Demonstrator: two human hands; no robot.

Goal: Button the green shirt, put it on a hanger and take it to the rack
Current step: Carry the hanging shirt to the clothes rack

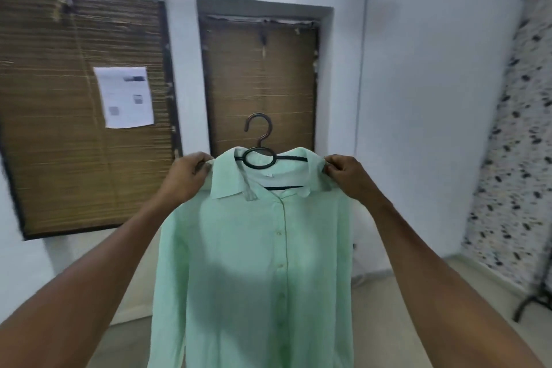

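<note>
The pale green shirt (254, 263) hangs in front of me on a dark hanger (259, 155), its front closed with buttons down the placket and the hook standing upright above the collar. My left hand (186, 178) pinches the shirt's left shoulder by the collar. My right hand (348, 176) grips the right shoulder the same way. Both arms are stretched out, holding the shirt up at chest height. The lower hem runs out of the frame.
Ahead stands a white wall with two bamboo blinds (260, 84); a paper sheet (125, 97) is pinned on the left one. At the right edge hangs a spotted white cloth (513, 143), with a dark metal stand foot (534, 296) below it on the pale floor.
</note>
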